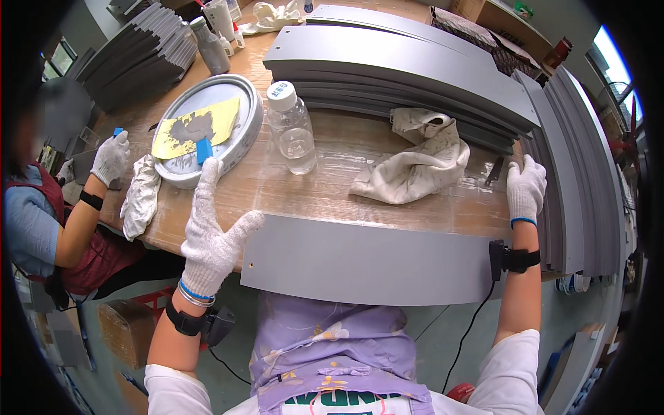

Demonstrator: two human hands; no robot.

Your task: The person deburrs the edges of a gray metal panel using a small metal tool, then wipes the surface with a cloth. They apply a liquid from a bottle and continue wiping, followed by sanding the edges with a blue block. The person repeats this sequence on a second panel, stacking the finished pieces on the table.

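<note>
At the table (339, 197), your left grip (209, 245) spreads, unclenched, at a blue block (204, 150) beyond the grey panel (377, 263), left; what your right grip (526, 190) holds is unclear. Seemingly a pickup, needing a pinch.

Plain grey is being shown by the near panel (373, 259), blue by the block (204, 151), grey-smeared yellow by the paper (197, 128), blue-trimmed white by the gloves (207, 252), flowered lilac by the apron (332, 346), brown by the counter (332, 200).
</note>
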